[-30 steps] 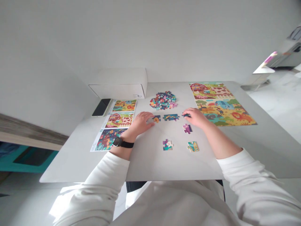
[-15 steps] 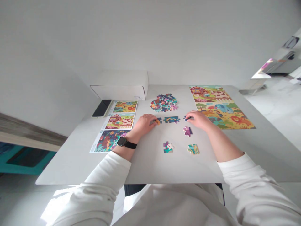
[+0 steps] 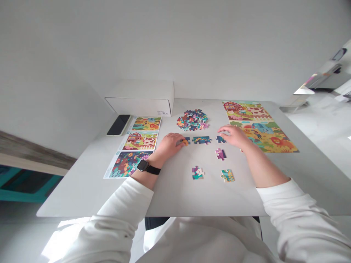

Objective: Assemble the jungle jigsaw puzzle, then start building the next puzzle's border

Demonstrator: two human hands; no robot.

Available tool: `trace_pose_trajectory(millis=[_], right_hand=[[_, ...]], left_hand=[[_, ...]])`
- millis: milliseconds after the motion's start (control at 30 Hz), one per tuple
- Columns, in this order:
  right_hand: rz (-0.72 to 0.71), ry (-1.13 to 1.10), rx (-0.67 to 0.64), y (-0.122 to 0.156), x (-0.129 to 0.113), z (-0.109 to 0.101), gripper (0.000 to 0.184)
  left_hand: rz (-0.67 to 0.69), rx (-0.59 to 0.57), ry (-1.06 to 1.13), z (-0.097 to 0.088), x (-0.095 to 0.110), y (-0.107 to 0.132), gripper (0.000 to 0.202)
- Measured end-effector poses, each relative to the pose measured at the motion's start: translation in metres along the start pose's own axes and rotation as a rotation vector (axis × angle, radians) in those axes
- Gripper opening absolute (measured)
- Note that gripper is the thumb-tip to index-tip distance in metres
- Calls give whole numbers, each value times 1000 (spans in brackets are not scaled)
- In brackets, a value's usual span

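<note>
My left hand (image 3: 171, 144), with a black watch on the wrist, has its thumb and fingers closed on the left edge of a dark blue puzzle piece with an orange moon (image 3: 186, 141). Right of that piece lies a joined blue strip (image 3: 202, 140) of puzzle pieces. My right hand (image 3: 233, 136) is raised just beside a small dark blue puzzle piece (image 3: 219, 139), its thumb and index finger apart with nothing between them. Nearer to me lie a purple piece (image 3: 220, 154), a teal and white piece (image 3: 197, 172) and a teal and yellow piece (image 3: 227, 175).
A heap of loose puzzle pieces (image 3: 193, 119) lies behind the strip. Picture sheets (image 3: 140, 140) and a phone (image 3: 118, 125) are at left, before a white box (image 3: 138, 106). Finished farm and safari puzzles (image 3: 263, 133) cover the right of the table (image 3: 175, 199).
My right hand has let go of the small dark blue piece and lifted slightly, leaving it on the table. My left hand stays at the moon piece. The view has shifted slightly.
</note>
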State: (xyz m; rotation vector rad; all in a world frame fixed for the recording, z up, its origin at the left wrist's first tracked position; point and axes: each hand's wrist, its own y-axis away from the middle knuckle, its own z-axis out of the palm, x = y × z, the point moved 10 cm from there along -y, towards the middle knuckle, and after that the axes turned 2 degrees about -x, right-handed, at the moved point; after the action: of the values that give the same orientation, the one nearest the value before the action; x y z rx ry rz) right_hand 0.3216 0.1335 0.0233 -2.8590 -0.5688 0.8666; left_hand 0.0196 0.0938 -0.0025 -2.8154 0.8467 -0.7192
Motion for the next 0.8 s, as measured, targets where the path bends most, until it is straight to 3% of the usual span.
trace_pose_trajectory(millis=[133, 367, 600, 800], right_hand=[[89, 69, -17, -29, 3, -2, 18], [134, 139, -40, -96, 6, 16, 28], [118, 242, -65, -146, -6, 45, 31], [57, 306, -140, -172, -24, 74, 36]], left_hand=[[5, 18, 5, -1, 0, 0, 27], [-31, 70, 27, -8, -1, 2, 27], [-59, 85, 39, -9, -5, 2, 28], [-59, 96, 52, -12, -3, 4, 30]])
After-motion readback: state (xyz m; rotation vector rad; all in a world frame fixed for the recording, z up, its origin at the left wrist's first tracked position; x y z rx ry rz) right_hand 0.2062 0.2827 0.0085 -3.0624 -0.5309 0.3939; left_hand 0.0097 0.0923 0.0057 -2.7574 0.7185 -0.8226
